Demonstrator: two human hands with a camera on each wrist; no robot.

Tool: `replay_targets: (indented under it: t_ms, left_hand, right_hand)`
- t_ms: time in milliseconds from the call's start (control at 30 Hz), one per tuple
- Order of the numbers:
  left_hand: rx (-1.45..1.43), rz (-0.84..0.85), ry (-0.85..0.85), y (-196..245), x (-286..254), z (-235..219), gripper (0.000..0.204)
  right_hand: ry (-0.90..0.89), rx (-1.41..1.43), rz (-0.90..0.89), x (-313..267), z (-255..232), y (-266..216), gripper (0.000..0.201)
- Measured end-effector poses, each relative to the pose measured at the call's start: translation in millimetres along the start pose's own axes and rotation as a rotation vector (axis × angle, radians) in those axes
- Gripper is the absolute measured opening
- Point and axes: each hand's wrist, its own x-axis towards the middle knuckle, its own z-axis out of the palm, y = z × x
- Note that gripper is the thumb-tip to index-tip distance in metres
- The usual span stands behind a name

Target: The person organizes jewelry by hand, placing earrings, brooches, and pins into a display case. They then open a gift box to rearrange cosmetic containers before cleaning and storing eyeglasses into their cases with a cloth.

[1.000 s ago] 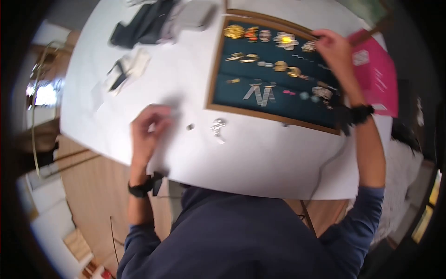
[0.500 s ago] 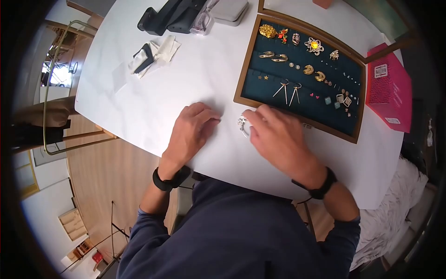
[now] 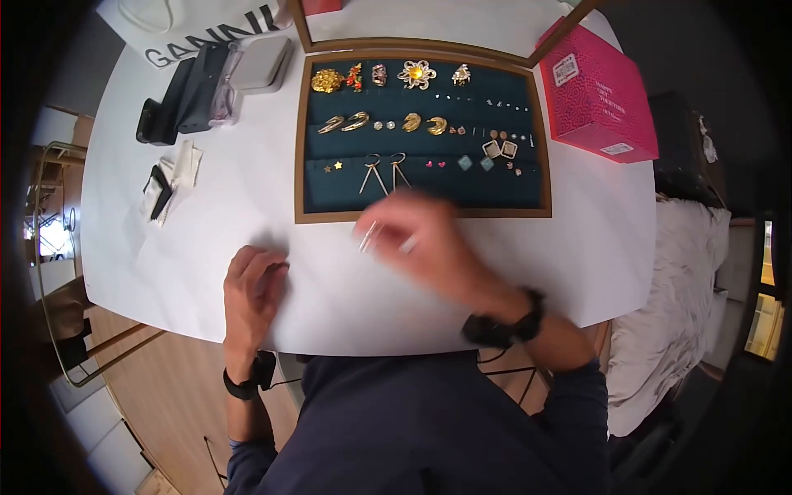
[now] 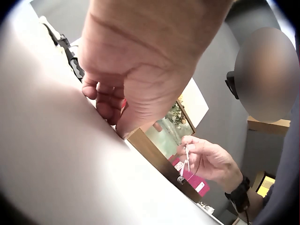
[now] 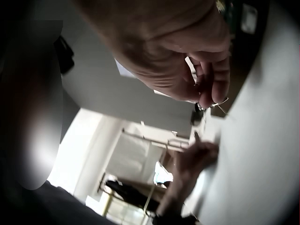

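Observation:
My left hand (image 3: 252,289) rests at the table's near left, its fingers loosely bent and the fingertips close to the white surface. Nothing shows between those fingers in the left wrist view. Motion blurs my right hand (image 3: 425,243), raised in front of a jewellery case (image 3: 300,165). Its thumb and fingertips pinch a thin, silvery piece of jewellery (image 4: 187,157), which glints at the fingertips in the right wrist view. The wooden case stands with its lid up; brooches, several earrings and studs sit in rows on its dark green lining, including a pair of long drop earrings (image 3: 373,173).
A pink box (image 3: 598,99) stands right of the case. Back left are a grey case (image 3: 260,66), dark pouches (image 3: 202,87) and a white paper bag (image 3: 177,29). Small cloths (image 3: 177,173) lie on the left of the white table (image 3: 363,305).
My right hand left the far right of the case, came down to the silvery piece on the table, and has now lifted it. My left hand stays near the same place; the head view has shifted.

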Motion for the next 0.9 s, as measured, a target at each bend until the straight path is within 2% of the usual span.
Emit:
replay_targets:
  t_ms: [67,133,167,267,400,600,700,900]
  left_hand:
    - [-0.02,-0.024,-0.004,4.0,0.4,0.9,0.019]
    - [-0.059,-0.069,-0.01,9.4,1.8,0.1,0.018]
    - [-0.055,-0.074,-0.02,10.2,0.7,0.1,0.017]
    - [-0.022,-0.066,-0.034,6.8,1.0,-0.5,0.016]
    - [-0.001,-0.072,-0.009,6.2,0.1,2.9,0.017]
    - [-0.04,-0.103,-0.006,6.5,1.0,3.7,0.017]
    - [-0.047,-0.116,-0.006,8.6,1.8,3.9,0.017]
    - [0.02,-0.077,-0.025,4.7,0.5,2.4,0.011]
  right_hand:
    - [0.229,0.339,0.099,29.6,-69.7,1.8,0.012]
    - [0.359,-0.137,0.107,65.2,-147.1,5.7,0.019]
    - [0.334,-0.24,0.032,80.1,-181.1,25.4,0.02]
    - [0.278,-0.327,0.192,111.1,-226.1,71.3,0.019]
    - [0.183,-0.311,0.325,116.6,-231.0,90.7,0.015]
    - [0.256,-0.25,0.334,121.8,-225.0,97.0,0.016]
    - [0.191,-0.339,0.35,120.1,-226.7,100.6,0.017]
    - [0.354,-0.558,0.129,110.7,-210.4,105.1,0.017]
